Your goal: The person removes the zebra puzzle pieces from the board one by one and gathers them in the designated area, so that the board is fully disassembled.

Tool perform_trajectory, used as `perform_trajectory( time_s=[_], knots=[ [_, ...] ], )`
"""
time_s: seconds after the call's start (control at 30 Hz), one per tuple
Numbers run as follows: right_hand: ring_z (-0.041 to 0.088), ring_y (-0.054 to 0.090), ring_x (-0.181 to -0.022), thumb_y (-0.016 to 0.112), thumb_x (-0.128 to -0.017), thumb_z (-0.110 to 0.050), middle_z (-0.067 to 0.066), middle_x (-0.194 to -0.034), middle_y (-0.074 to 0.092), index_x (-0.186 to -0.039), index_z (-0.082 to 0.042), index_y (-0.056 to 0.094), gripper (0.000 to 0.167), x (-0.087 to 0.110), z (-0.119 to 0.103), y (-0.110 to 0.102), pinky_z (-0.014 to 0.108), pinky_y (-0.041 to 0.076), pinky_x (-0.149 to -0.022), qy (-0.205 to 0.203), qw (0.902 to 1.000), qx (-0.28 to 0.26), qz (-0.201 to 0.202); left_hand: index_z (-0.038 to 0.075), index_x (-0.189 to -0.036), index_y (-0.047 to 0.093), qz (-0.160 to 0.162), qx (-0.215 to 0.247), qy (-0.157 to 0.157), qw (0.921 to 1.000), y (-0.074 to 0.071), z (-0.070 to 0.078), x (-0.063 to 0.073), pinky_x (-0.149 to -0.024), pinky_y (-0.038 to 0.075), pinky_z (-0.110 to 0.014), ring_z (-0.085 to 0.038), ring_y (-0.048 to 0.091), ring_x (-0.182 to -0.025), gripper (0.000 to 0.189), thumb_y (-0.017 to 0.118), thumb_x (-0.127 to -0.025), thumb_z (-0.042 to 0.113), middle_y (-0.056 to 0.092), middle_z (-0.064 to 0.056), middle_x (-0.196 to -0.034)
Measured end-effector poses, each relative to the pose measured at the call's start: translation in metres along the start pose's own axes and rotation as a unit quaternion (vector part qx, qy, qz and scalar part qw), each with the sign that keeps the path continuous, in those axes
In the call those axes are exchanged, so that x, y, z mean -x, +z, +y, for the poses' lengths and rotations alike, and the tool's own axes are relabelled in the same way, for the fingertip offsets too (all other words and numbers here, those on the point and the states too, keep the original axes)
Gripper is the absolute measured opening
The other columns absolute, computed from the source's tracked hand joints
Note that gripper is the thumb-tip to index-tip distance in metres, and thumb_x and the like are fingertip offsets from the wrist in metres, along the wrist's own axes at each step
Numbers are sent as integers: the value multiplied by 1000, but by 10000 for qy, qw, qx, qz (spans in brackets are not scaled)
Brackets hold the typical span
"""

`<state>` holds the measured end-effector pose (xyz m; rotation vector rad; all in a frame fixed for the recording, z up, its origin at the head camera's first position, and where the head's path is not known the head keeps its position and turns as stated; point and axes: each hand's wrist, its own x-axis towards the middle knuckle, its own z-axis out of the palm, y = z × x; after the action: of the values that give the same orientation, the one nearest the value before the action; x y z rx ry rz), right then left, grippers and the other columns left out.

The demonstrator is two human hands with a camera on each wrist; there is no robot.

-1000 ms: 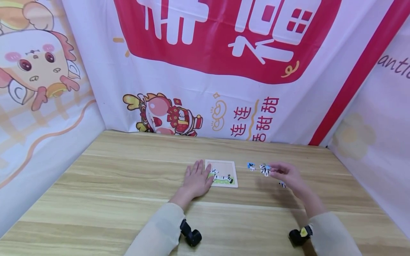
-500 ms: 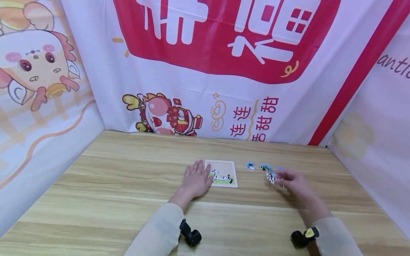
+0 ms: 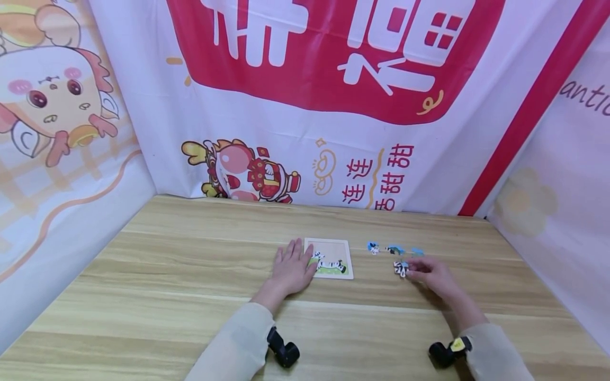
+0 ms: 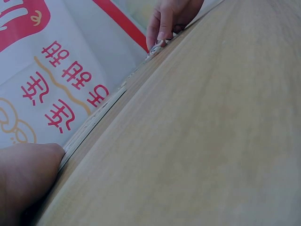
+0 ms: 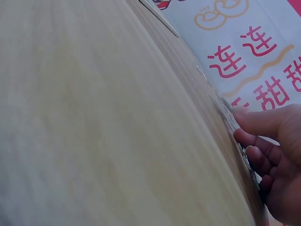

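Note:
A small square puzzle board (image 3: 335, 246) with part of a zebra picture fitted in its lower area lies flat on the table. My left hand (image 3: 293, 269) rests on the board's left edge with its fingers straight. To the right of the board, my right hand (image 3: 432, 271) pinches a black-and-white striped puzzle piece (image 3: 401, 269) between thumb and fingers, low over or on the table. The right wrist view shows the thumb and curled fingers of that hand (image 5: 277, 155), but the piece is hard to make out there.
Several loose puzzle pieces lie beyond my right hand: a blue-and-striped piece (image 3: 374, 247), a blue-and-dark piece (image 3: 395, 250) and a blue piece (image 3: 417, 251). A printed cloth (image 3: 305, 127) hangs along the back edge of the wooden table (image 3: 190, 254).
My right hand has brought the striped piece down toward me from the back row of pieces, uncovering the blue piece at the right. My left hand has stayed on the board.

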<state>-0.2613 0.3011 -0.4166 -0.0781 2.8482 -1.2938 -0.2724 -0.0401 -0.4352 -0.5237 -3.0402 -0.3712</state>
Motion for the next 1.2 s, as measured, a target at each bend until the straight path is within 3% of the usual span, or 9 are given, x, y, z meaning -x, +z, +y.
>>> perform_trajectory(
  time_s=[0.27, 0.57, 1.0, 1.2],
  knots=[
    [20, 46, -76, 62, -79, -11, 8, -85, 55, -106, 0, 59, 30, -2, 0, 5, 30, 39, -64, -209, 9995, 184, 114, 18, -138, 20, -35, 11, -22, 10000, 1, 0, -1, -98, -1, -49, -29, 1, -128, 56, 22, -91, 47, 6, -15, -142],
    [19, 46, -76, 62, -79, -10, 6, -84, 55, -106, 1, 59, 30, -5, -1, 9, 30, 38, -64, -168, 9987, 459, 117, 18, -138, 21, -27, 46, -28, 10000, 0, -1, 0, -98, -1, -50, -29, 2, -128, 55, 23, -91, 46, 7, -15, -142],
    [21, 45, -77, 62, -79, -18, 8, -84, 52, -112, 2, 54, 39, -5, -10, 3, 30, 38, -63, 17, 9994, 272, -192, 18, -138, 21, -22, 112, -36, 9999, -2, -2, 1, -98, -1, -50, -29, 2, -128, 55, 23, -91, 46, 7, -15, -142],
    [21, 46, -79, 61, -81, -24, 8, -88, 54, -114, 1, 52, 43, -3, -18, -4, 30, 39, -63, -53, 9976, 514, -451, 17, -138, 21, -2, 116, 32, 9999, -2, -1, 0, -98, 0, -50, -29, 3, -128, 55, 23, -91, 46, 8, -15, -141]
  ],
)
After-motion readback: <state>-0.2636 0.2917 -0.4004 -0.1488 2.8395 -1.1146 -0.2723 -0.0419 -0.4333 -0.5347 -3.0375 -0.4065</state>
